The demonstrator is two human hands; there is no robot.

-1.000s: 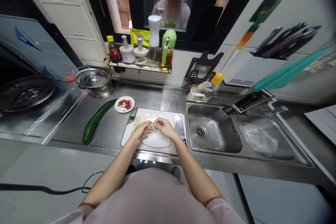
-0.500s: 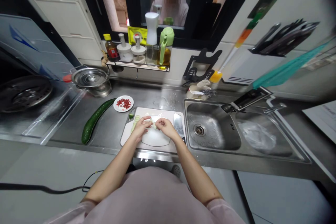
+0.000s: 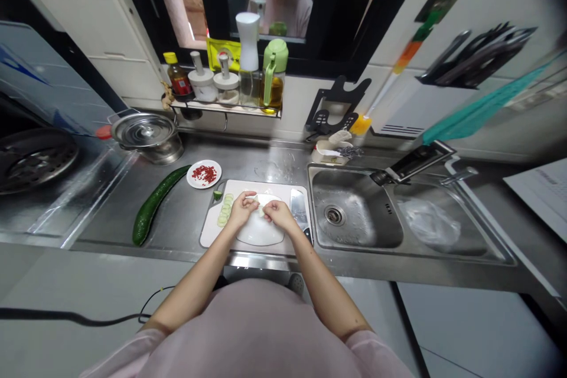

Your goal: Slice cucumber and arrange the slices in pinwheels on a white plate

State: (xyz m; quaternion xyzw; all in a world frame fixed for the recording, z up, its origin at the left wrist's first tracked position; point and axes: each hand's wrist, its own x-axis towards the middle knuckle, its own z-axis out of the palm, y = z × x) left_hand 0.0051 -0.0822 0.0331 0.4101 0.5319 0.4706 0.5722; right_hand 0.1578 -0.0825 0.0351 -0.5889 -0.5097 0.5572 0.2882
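Observation:
My left hand [image 3: 243, 209] and my right hand [image 3: 277, 213] meet above a white plate [image 3: 259, 236] on the cutting board [image 3: 212, 235]. A pale cucumber slice [image 3: 261, 211] is pinched between them by the fingertips; fingers cover part of it. To the left of my left hand, a row of cucumber slices [image 3: 225, 211] overlaps along the board. A green cucumber end piece [image 3: 217, 195] lies at the board's upper left corner. On the board's right side, beyond my right hand, rests a knife with a wide blade [image 3: 299, 204].
A whole cucumber [image 3: 155, 204] and a small plate of chopped red pieces [image 3: 204, 175] are on the left counter. The sink [image 3: 354, 207] lies right of the board. Bottles and jars stand on a rack [image 3: 225, 107] at the back, near a lidded steel pot [image 3: 150, 136].
My left hand's fingers have drawn in toward the slice, closer to the right hand's fingertips. The whole view has shifted a little, showing the scene slightly further left.

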